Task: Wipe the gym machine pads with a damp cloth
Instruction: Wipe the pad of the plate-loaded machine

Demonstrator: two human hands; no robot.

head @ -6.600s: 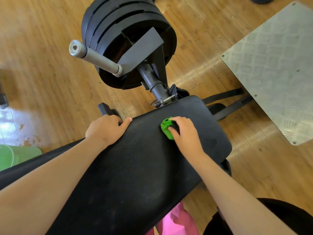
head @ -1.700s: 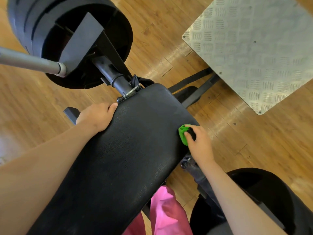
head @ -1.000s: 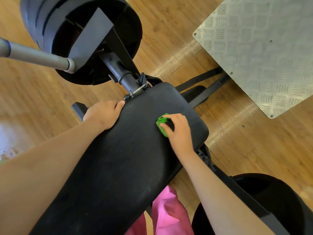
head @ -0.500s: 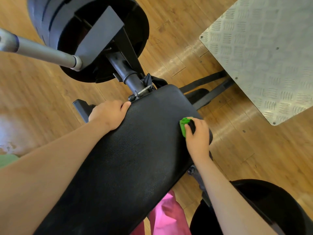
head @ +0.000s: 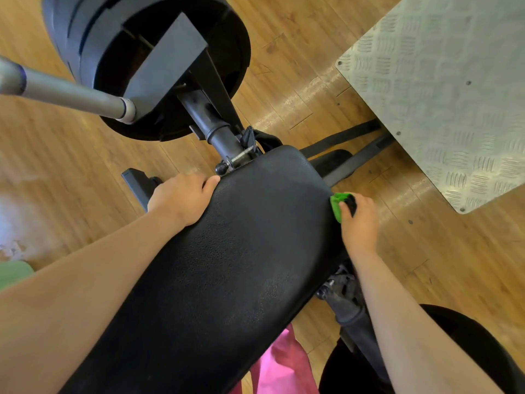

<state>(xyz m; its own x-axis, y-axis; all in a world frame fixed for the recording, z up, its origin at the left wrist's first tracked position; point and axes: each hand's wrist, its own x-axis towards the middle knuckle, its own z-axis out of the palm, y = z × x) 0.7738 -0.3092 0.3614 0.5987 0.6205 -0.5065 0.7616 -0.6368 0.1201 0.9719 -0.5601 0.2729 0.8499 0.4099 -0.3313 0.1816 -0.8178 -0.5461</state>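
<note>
The right hand (head: pixel 359 223) had its grip closed round the green cloth (head: pixel 337 205), pressed against the right edge of the pad (head: pixel 241 265), probably to catch the side. The left hand (head: pixel 181 199) gripped the opposite edge, likely steadying it.

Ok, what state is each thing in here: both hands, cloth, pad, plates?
Left hand: holds the pad by its left edge, thumb on top.
Right hand: grips the cloth.
Cloth: bunched, against the pad's right edge.
Pad: held on the left, cloth at the right.
Weight plates: stacked on the machine.
</note>
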